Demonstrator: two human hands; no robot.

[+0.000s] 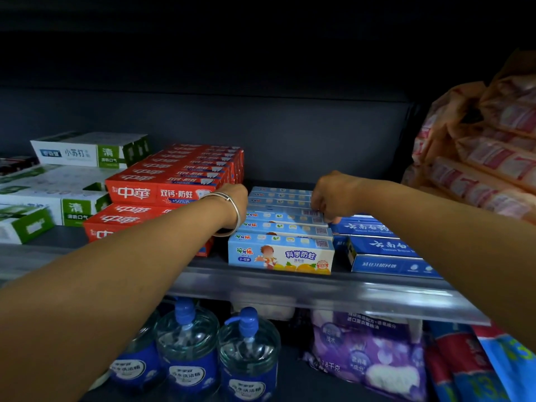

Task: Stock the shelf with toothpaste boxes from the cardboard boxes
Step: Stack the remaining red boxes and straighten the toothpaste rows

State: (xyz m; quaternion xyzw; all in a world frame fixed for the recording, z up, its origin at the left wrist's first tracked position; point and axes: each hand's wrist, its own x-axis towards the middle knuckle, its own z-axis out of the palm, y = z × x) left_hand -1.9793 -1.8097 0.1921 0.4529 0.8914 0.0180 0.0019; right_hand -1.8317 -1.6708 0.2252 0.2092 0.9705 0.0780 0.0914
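Your right hand pinches a light blue toothpaste box in its row on the shelf, and your left hand grips its other end.

A shop: a shelf stocked with rows of toothpaste boxes, detergent bottles below

Dim, soft, wide-angle view; upper shelf recess perhaps unlit.

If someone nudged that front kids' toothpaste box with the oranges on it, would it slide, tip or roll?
The light-blue cardboard children's toothpaste box would probably slide rather than roll: it is flat-sided and lies on its long side. It looks stiff and fairly light. Pushed forward, the shelf's raised front rail might stop it.
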